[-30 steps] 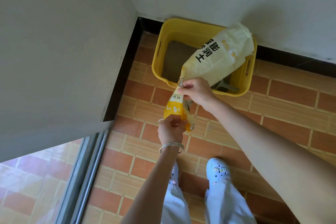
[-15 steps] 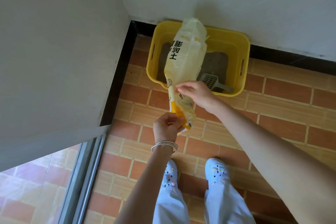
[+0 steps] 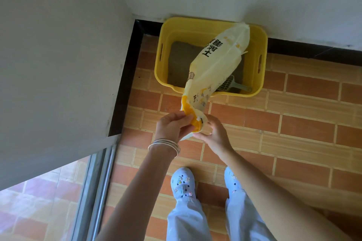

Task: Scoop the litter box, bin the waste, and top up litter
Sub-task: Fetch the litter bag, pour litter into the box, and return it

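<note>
Head camera, looking down: a person stands on a brick-patterned tile floor (image 3: 293,123) with both arms stretched forward toward the middle of the frame, holding a pale litter bag (image 3: 217,64) by its orange end. The left hand (image 3: 170,126), its wrist ringed with thin metal bangles (image 3: 166,144), is turned knuckles-up, with fingers and thumb curled to pinch the orange edge of the bag from the left. The right hand (image 3: 214,133) reaches in from the lower right of the frame, forearm long and nearly straight, its fingers folded around the same end from the right. The two hands sit just beside each other.

From that grip the bag slants toward the upper right, with black printed characters on its face. Its far end hangs above the back right corner of a yellow litter box (image 3: 262,45). The box stands on the floor in the upper centre of the frame, against the white wall and near the corner. Grey litter (image 3: 180,60) covers its bottom, and a grey slotted scoop (image 3: 233,84) lies inside along the near wall, partly hidden under the bag. Which end of the bag is open cannot be told.

Pale blue clogs (image 3: 183,182) and light trouser legs show at the bottom centre. A metal sliding-door track (image 3: 96,182) runs along the lower left.
</note>
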A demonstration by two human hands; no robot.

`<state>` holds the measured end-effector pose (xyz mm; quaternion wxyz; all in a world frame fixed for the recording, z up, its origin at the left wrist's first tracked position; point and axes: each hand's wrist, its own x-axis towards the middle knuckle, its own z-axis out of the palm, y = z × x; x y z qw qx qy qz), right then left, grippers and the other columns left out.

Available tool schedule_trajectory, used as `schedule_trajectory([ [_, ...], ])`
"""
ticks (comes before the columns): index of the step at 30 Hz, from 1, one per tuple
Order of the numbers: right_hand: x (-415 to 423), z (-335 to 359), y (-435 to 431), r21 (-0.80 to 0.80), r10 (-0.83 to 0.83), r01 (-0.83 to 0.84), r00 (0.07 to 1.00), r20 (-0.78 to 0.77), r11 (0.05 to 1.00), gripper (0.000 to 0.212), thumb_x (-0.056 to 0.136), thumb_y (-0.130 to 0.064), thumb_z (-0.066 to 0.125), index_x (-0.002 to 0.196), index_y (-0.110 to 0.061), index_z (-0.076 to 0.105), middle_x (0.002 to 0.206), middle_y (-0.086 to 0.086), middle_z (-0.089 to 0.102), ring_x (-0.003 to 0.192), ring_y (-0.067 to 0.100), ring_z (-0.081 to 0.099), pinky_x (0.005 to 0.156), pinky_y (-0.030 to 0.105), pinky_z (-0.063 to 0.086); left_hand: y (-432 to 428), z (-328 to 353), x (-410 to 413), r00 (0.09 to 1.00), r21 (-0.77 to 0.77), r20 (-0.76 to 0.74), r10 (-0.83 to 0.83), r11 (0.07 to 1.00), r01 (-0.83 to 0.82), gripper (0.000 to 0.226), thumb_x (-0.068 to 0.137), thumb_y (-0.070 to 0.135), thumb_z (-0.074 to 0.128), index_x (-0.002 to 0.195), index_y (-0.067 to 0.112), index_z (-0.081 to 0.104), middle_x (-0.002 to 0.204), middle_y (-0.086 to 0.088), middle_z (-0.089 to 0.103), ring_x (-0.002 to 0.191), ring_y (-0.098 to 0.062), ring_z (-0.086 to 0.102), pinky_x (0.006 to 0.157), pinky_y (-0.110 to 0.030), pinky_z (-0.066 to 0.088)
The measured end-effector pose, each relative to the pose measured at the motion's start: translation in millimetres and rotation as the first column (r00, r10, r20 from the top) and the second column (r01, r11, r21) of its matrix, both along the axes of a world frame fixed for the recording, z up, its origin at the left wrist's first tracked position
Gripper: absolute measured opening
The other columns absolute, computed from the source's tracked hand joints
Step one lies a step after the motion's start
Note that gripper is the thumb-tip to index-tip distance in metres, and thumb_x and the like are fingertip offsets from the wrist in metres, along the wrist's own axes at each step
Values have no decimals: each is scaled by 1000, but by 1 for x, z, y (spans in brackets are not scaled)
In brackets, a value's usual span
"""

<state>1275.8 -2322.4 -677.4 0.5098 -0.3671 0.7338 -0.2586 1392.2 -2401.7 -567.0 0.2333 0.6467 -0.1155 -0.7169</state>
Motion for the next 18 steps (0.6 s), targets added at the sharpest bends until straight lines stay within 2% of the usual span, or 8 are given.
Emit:
schedule_trajectory([
  [2, 2, 8, -12, -35, -31, 29, 998, -50, 999, 18, 73, -16, 77, 84, -21, 64, 84, -4, 62, 75, 5, 54, 65, 5, 38, -3, 4, 0, 1000, 12, -14, 18, 1000, -18, 11, 81, -9, 62, 79, 1, 59, 70, -10, 66, 55, -14, 67, 54, -21, 56],
  [3, 2, 13, -17, -67, -48, 43, 996, -80, 997, 27, 76, -11, 73, 67, -29, 55, 67, -11, 55, 61, 2, 48, 54, 5, 35, -4, 6, -1, 1000, 6, -12, 12, 1000, -11, 11, 81, -9, 62, 78, 1, 59, 65, -8, 67, 55, -13, 67, 54, -21, 56],
  [4, 0, 16, -19, -106, -68, 56, 992, -104, 993, 42, 78, -7, 70, 60, -34, 45, 56, -15, 46, 53, 2, 44, 48, 6, 33, -5, 9, -3, 1000, -3, -12, 5, 1000, -5, 13, 81, -10, 62, 76, 2, 58, 61, -6, 67, 54, -13, 67, 54, -21, 56],
  [6, -3, 22, -19, -171, -135, 112, 983, -125, 979, 53, 79, -1, 67, 54, -37, 37, 43, -14, 41, 47, 0, 43, 44, 10, 29, -7, 15, -6, 1000, -29, -8, -4, 1000, 4, 15, 82, -9, 62, 74, 3, 58, 56, -3, 67, 53, -11, 66, 55, -20, 56],
  [10, -11, 30, -15, -206, -184, 152, 972, -147, 967, 52, 79, -6, 68, 52, -37, 36, 40, -11, 37, 44, 5, 29, 47, 22, 23, -14, 25, -16, 999, -94, 14, -35, 995, 36, 14, 81, -9, 63, 74, 3, 60, 58, -3, 67, 52, -10, 65, 53, -19, 55],
  [13, -15, 33, -16, -226, -185, 139, 962, -199, 964, 50, 78, -10, 71, 51, -34, 36, 44, -12, 35, 44, 6, 27, 46, 25, 20, -19, 27, -23, 996, -109, 55, -67, 991, 73, 10, 81, -7, 64, 79, 2, 62, 70, -9, 66, 52, -9, 65, 54, -19, 55],
  [16, -15, 38, -16, -251, -249, 197, 948, -197, 948, 52, 76, -7, 71, 49, -32, 36, 42, -12, 35, 42, 7, 35, 43, 16, 22, -21, 28, -22, 995, -120, 49, -89, 988, 94, 9, 80, -6, 65, 82, 3, 63, 75, -10, 66, 56, -9, 66, 59, -21, 57],
  [18, -15, 42, -15, -223, -283, 238, 939, -197, 945, 51, 75, -7, 72, 46, -29, 36, 41, -9, 33, 42, 8, 32, 42, 16, 23, -21, 30, -25, 993, -126, 47, -112, 985, 118, 9, 80, -5, 66, 82, 4, 63, 72, -8, 66, 55, -9, 66, 59, -21, 57],
])
